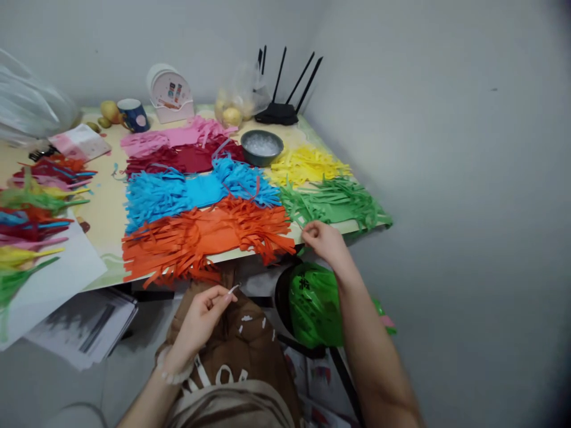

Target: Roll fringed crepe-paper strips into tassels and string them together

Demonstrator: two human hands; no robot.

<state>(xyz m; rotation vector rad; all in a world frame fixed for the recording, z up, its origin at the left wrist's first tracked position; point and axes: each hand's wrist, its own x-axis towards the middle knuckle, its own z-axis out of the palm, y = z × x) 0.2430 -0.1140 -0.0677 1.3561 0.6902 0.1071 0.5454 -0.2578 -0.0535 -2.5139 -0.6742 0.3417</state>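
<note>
My left hand [203, 318] hovers over my lap below the table edge, its fingers pinched on a small white strip [234, 289]. My right hand [322, 239] reaches to the table's front edge, fingers curled at the near fringe of the green cut paper [339, 205]. Beside it lie fringed paper sheets: orange [200, 241], blue [196, 193], dark red [182, 159], pink [173, 138] and yellow [307, 163]. Small white scraps lie on my brown apron [243, 333].
A grey bowl [262, 147] of white bits stands behind the blue paper. A black router [279, 112], bagged fruit [234, 110], a blue mug [132, 115] and a white holder [170, 94] line the back. Mixed coloured strips [31, 208] pile at left. A bin with a green liner [312, 303] sits under the table.
</note>
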